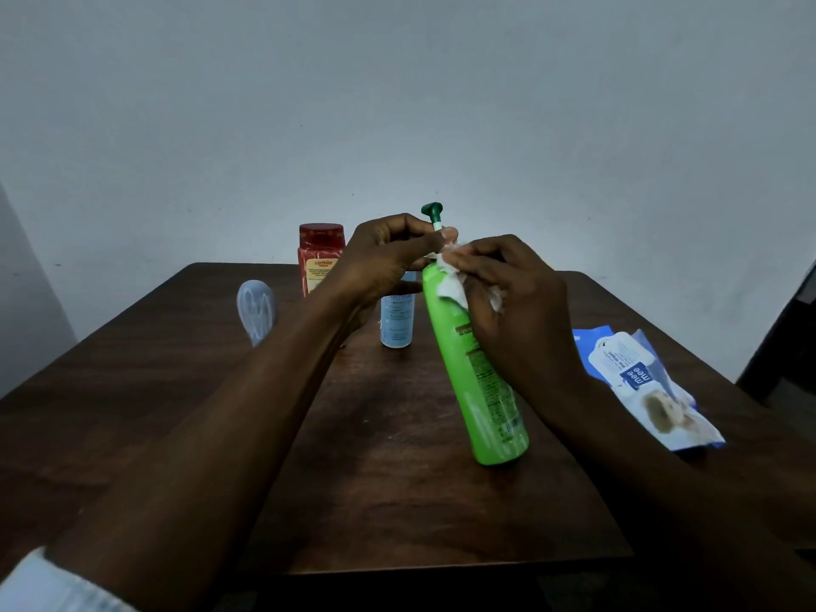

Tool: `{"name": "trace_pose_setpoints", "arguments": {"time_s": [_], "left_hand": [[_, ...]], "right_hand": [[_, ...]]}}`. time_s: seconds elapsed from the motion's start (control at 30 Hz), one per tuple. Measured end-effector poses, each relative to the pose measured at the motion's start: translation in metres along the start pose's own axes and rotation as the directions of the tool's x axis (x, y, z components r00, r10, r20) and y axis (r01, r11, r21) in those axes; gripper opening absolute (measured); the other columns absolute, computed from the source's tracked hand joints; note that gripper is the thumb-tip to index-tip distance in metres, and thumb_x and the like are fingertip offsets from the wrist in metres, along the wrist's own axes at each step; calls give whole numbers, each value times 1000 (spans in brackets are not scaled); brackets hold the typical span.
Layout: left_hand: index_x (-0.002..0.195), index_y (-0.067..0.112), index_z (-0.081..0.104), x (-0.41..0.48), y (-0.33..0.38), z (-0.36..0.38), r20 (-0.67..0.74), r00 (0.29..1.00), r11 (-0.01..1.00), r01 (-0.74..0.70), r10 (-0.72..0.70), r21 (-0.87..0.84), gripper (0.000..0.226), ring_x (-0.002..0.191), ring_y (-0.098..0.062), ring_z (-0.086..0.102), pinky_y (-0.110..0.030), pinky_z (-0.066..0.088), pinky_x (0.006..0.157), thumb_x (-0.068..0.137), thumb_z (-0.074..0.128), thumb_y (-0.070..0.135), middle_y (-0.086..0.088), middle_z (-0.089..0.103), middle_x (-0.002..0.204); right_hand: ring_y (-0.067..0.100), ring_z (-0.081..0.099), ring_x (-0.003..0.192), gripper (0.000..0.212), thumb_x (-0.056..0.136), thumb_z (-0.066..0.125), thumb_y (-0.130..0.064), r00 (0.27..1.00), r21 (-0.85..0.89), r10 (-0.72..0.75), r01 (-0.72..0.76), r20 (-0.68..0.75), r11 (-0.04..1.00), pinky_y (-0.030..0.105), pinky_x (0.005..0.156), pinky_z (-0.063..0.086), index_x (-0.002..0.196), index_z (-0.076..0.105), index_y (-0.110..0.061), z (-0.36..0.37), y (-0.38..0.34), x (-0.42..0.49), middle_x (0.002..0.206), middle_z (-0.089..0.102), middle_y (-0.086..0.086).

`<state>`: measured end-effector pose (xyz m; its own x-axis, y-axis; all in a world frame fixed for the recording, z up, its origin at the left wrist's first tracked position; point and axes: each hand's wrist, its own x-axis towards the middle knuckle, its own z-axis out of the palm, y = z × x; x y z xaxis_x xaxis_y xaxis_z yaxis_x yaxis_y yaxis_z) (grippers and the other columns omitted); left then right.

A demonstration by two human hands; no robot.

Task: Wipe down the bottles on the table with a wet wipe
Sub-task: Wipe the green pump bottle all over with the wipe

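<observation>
Green plastic bottle (474, 373), left hand (384, 254) seemingly pinching neck, right hand (512, 293) gripping crumpled wipe (452, 289)

Dark wooden table (397, 501); plain grey wall (397, 103) behind far edge.

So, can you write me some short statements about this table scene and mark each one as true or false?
1. The right hand holds a white wipe against the green bottle. True.
2. The green bottle lies flat on the table. False: it is tilted, and both hands hold it near its top.
3. The left hand grips the green bottle just under its pump head. True.
4. The wipes pack is left of the green bottle. False: it lies to the right of the bottle.
5. The red jar has no lid. False: a red lid sits on it.
</observation>
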<state>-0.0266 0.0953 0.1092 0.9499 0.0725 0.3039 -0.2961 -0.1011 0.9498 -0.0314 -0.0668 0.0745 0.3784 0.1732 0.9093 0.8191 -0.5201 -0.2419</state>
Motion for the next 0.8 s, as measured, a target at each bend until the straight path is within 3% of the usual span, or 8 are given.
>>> {"name": "trace_pose_setpoints", "arguments": {"time_s": [0.13, 0.2, 0.3, 0.37, 0.43, 0.57, 0.7, 0.8], "left_hand": [[84, 19, 72, 1, -2, -4, -13, 1000, 1000, -6, 6, 22, 11, 88, -15, 68, -47, 56, 94, 83, 78, 28, -4, 74, 94], [86, 16, 72, 1, -2, -4, -17, 1000, 1000, -7, 7, 21, 13, 89, -16, 69, -43, 57, 92, 84, 78, 28, -6, 74, 95], [98, 4, 72, 1, -1, -3, -35, 999, 1000, -12, 12, 13, 25, 78, -11, 68, -31, 59, 75, 85, 76, 25, -13, 74, 96], [96, 5, 72, 0, 1, -2, -37, 999, 1000, -14, 15, 24, 23, 67, -7, 65, -24, 55, 59, 85, 76, 25, -5, 72, 84], [90, 9, 71, 0, 2, -2, -31, 999, 999, -20, 21, 42, 17, 65, -6, 65, -21, 52, 55, 85, 76, 25, -1, 70, 80], [85, 11, 71, -2, 9, 2, -43, 997, 998, -57, 59, 37, 15, 74, -13, 65, -26, 56, 63, 83, 78, 24, -5, 69, 83], [83, 13, 70, -2, 19, 4, -38, 995, 992, -90, 94, 89, 15, 73, -10, 64, -34, 56, 71, 81, 80, 23, 0, 69, 77], [75, 16, 67, -1, 24, 7, -47, 992, 985, -108, 115, 132, 13, 69, -8, 62, -36, 50, 71, 82, 78, 17, 6, 67, 68]], "right_hand": [[27, 60, 99, 35, 82, 61, 9, 997, -75, -58, 61, 52, 995, 23, 86, 43, 112, 73, -4, 4, -4, -5, 109, 66, 11], [27, 57, 102, 37, 82, 59, 7, 991, -98, -97, 106, 92, 990, 23, 88, 41, 114, 72, -4, 6, -4, -6, 113, 65, 11], [26, 52, 105, 39, 79, 60, 6, 969, -120, -179, 201, 168, 972, 26, 92, 41, 115, 71, -4, 6, -5, -8, 117, 65, 11], [27, 52, 106, 39, 79, 60, 5, 948, -127, -220, 253, 231, 959, 30, 91, 43, 115, 71, -5, 5, -5, -7, 119, 65, 10], [28, 54, 104, 38, 79, 61, 6, 940, -119, -233, 268, 249, 956, 30, 88, 45, 114, 72, -6, 2, -5, -3, 118, 64, 10], [26, 57, 100, 37, 82, 64, 3, 970, -77, -162, 179, 183, 981, 18, 85, 38, 116, 72, -9, -9, -5, 5, 110, 64, 11], [23, 59, 105, 35, 85, 66, -2, 987, 3, -82, 83, 140, 997, 24, 88, 46, 117, 72, -14, -16, -6, 9, 108, 62, 8], [21, 58, 108, 33, 84, 65, -3, 989, -17, -61, 64, 136, 998, 21, 88, 44, 115, 73, -14, -16, -5, 12, 109, 60, 8]]}}
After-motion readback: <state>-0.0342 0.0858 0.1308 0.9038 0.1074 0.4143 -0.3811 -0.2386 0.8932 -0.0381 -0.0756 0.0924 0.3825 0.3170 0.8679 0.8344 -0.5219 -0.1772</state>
